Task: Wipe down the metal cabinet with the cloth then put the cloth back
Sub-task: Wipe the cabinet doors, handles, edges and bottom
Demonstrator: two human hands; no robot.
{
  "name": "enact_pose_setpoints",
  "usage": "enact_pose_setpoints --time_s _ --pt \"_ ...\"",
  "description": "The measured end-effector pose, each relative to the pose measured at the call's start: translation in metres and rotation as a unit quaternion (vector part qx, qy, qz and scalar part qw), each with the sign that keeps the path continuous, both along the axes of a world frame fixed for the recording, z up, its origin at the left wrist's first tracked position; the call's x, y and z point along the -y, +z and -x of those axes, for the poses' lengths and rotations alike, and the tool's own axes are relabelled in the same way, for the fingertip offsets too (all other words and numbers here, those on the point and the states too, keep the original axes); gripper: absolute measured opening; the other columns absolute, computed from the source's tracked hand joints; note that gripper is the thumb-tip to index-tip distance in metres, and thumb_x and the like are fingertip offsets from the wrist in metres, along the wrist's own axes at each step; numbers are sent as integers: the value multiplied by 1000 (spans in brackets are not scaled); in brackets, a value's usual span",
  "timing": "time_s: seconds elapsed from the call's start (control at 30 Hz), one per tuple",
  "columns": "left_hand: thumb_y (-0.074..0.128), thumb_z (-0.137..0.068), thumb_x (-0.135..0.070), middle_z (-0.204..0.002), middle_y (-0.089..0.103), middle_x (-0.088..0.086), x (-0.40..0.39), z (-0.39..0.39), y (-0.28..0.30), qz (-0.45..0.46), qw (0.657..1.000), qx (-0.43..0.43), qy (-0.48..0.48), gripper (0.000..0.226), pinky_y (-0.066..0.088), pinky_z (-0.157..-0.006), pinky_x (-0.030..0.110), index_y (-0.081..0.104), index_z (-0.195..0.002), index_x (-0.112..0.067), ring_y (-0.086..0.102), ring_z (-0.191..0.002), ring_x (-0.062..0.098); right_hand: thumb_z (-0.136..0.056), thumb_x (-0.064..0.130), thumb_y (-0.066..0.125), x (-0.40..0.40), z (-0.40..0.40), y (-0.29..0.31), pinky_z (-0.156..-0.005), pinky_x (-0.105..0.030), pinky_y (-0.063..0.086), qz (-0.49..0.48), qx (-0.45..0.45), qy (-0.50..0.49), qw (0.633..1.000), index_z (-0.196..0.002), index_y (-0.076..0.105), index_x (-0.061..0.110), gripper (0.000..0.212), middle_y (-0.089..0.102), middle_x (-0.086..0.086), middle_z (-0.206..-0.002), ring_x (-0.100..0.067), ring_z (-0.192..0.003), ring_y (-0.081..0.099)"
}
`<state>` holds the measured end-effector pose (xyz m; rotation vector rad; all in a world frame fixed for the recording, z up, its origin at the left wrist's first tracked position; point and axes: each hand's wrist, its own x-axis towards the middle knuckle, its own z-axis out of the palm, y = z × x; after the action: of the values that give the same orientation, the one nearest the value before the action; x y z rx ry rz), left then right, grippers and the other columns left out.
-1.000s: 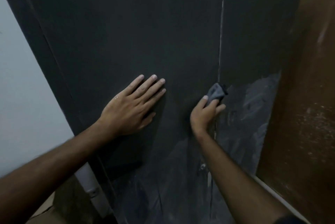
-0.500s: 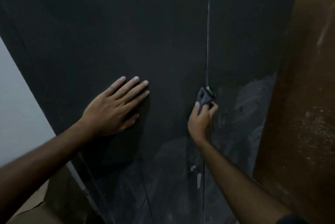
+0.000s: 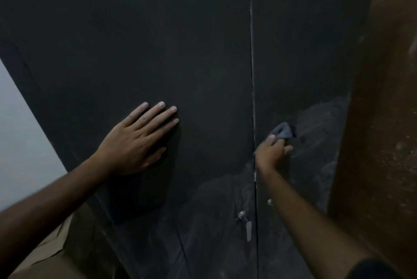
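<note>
1. Cabinet (image 3: 191, 53) first: its dark metal front fills most of my view, two tall doors meeting at a thin vertical seam (image 3: 252, 75) that runs from 12 o'clock down to 6 o'clock, just right of centre.

2. My left hand (image 3: 135, 143) lies flat on the left door, at about 9 o'clock from the seam. Its fingers (image 3: 158, 114) are straight and close together, pointing toward 1 o'clock, and the palm presses the metal. It holds nothing.

3. My right hand (image 3: 272, 152) is on the right door, just past the seam, at roughly 3 o'clock from my left hand. Its fingers curl around a small grey cloth (image 3: 282, 132), bunched up and sticking out past my fingertips toward 1 o'clock. The cloth touches the door.

4. Around the cloth, from about 2 o'clock to 5 o'clock, the right door shows a paler, dusty, smeared patch (image 3: 316, 143). A similar cloudy patch spreads over the lower doors toward 6 o'clock.

5. A small metal handle (image 3: 244, 222) sits on the left door close to the seam, below my right hand at about 6 o'clock, and a little metal knob (image 3: 269, 201) shows just beside my right forearm.

6. A brown wooden surface (image 3: 383, 120) stands along the right edge at 3 o'clock, and a pale wall (image 3: 20, 132) shows at 9 o'clock.
</note>
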<state>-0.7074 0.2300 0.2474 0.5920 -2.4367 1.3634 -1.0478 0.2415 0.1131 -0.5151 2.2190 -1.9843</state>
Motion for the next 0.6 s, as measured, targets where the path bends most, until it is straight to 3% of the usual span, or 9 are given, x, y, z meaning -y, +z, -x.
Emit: enact_pose_setpoints --time_s 0.03,0.1,0.17,0.27,0.33,0.4,0.47,0.6 --pt "39 -99 -48 -168 18 12 -1 1 -1 -1 1000 0 5 69 12 -127 51 33 -157 -11 13 -156 31 -106 33 39 4 18 10 -103 -41 34 -10 50 -15 999 -129 53 -4 46 38 -30 -140 -45 -117 49" --pt "42 -97 -46 -167 21 14 -3 7 -8 -5 1000 -26 13 68 12 -126 53 38 -155 -10 16 -156 32 -106 31 39 10 33 34 -101 -39 34 4 38 -17 999 -129 52 -4 44 36 -28 -142 -43 -117 48" --pt "46 -96 -41 -164 29 16 -5 20 -17 -6 998 -65 11 63 16 -125 57 47 -150 -8 22 -154 35 -106 31 40 8 17 40 -94 -38 38 22 -64 2 998 -118 56 -6 43 37 -29 -140 -40 -110 51" --pt "50 -96 -36 -161 35 16 -8 52 -28 -14 997 -79 -18 57 20 -124 56 54 -144 -8 27 -152 34 -105 35 38 -2 -8 -3 -89 -41 46 16 -177 54 983 -106 59 -6 46 40 -31 -137 -44 -100 55" --pt "51 -95 -36 -160 37 16 -7 75 -27 -28 996 -71 -39 56 22 -123 54 55 -144 -8 28 -152 33 -104 33 38 1 10 -19 -91 -44 44 1 -122 44 992 -109 59 -8 46 41 -32 -134 -46 -101 54" --pt "51 -96 -38 -161 36 16 -3 96 -23 -39 996 -59 -44 58 22 -124 53 53 -145 -8 27 -152 33 -105 29 39 12 43 -6 -101 -43 36 13 15 4 1000 -124 54 -8 44 38 -32 -138 -46 -113 49" --pt "50 -96 -41 -161 34 16 4 116 -17 -51 997 -42 -44 60 20 -125 52 49 -148 -10 25 -153 32 -105 27 41 23 69 14 -103 -39 32 22 46 -24 998 -130 52 -6 43 36 -31 -140 -45 -119 46" --pt "48 -97 -44 -162 32 16 17 162 -12 -65 996 -7 -53 62 15 -126 48 44 -151 -12 21 -153 32 -103 26 48 10 43 9 -89 -38 38 52 -172 14 984 -103 62 -6 35 45 -32 -132 -39 -102 49"
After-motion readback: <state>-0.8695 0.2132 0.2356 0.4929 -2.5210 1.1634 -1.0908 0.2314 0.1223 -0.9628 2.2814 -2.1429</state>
